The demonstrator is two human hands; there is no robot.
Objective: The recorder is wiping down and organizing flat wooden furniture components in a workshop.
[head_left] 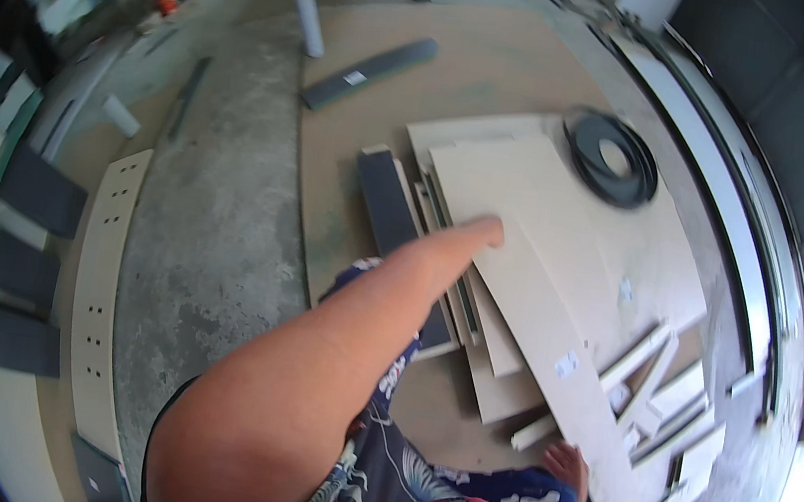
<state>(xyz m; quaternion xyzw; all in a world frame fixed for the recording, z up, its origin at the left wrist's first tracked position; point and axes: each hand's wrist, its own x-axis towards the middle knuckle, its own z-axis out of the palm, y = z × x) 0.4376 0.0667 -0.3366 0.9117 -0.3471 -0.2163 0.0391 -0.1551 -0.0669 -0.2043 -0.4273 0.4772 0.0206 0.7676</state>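
Note:
My left arm reaches forward from the lower left, and my left hand (480, 233) rests on the left edge of a long beige panel (555, 310). Its fingers curl over that edge, out of sight. The panel lies slanted on top of a stack of other beige boards (499, 363) on the floor. A dark grey board (390, 204) lies just left of the hand. My right hand is not in view. Blue patterned shorts (513, 493) and a bare foot (568, 467) show near the lower edge.
A black coiled strip (614, 159) lies on the boards at the back right. Narrow beige offcuts (664, 404) are piled at the right. A long drilled beige panel (101, 294) and dark panels (40, 192) sit at the left. A dark plank (369, 71) and a white tube (310, 21) lie farther back.

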